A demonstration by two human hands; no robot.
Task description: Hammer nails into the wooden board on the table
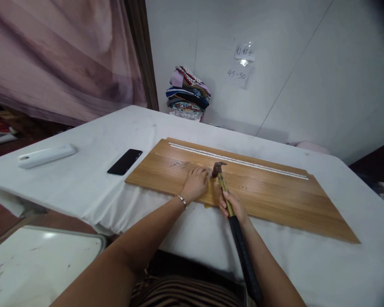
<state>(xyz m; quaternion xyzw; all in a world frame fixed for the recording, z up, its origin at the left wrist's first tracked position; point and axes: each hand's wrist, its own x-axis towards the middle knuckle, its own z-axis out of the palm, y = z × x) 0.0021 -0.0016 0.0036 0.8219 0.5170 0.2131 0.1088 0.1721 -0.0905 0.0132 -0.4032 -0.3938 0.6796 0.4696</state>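
Note:
My right hand [233, 205] is wrapped around the handle of a claw hammer [236, 228], on its yellowish upper part; the black grip runs back along my forearm. The hammer's rusty head is low over a wooden board [284, 198], close to the fingertips of my left hand [196, 184]. That hand rests on the board, its fingers bent and drawn together at the tips; whatever they pinch is too small to make out. Beyond it lies a small heap of loose nails [179, 163]. A row of small dark marks [238, 186] dots the board right of the hammer.
Two white printed strips [240, 160] lie along the board's far side. Left of the board, a black phone [124, 162] and a white oblong object [47, 156] rest on the white-covered table [92, 136]. Folded cloths [188, 94] are stacked by the wall. A white stool [41, 264] stands lower left.

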